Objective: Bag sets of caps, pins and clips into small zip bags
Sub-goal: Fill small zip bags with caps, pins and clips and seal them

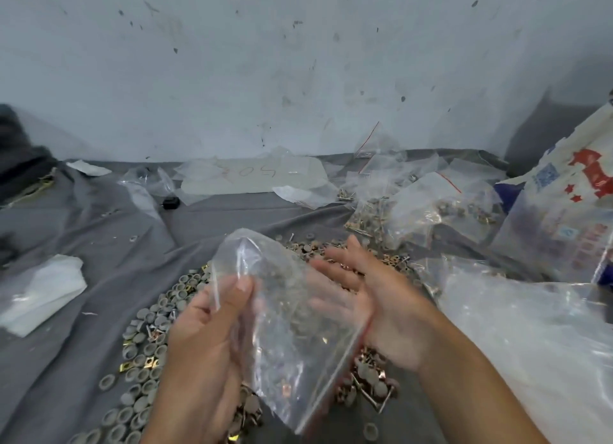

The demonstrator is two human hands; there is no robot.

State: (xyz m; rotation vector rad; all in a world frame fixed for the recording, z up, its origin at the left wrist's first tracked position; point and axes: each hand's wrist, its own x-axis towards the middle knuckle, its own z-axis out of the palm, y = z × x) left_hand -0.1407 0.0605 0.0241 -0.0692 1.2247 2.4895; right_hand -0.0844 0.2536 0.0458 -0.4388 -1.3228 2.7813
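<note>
Zip bag (292,327), clear, held up between the hands above the heap of caps (156,314) on the worktop, long axis running upper-left to lower-right; left hand (205,337) pinches its upper-left edge, right hand (374,297) flat-fingered against its right side, equally near.

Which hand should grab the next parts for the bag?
Probably the right hand: it is open and holds nothing, just above the pile. The left hand pinches the bag, so it should keep holding it.

Glossy clear plastic zip bag (282,311)
</note>
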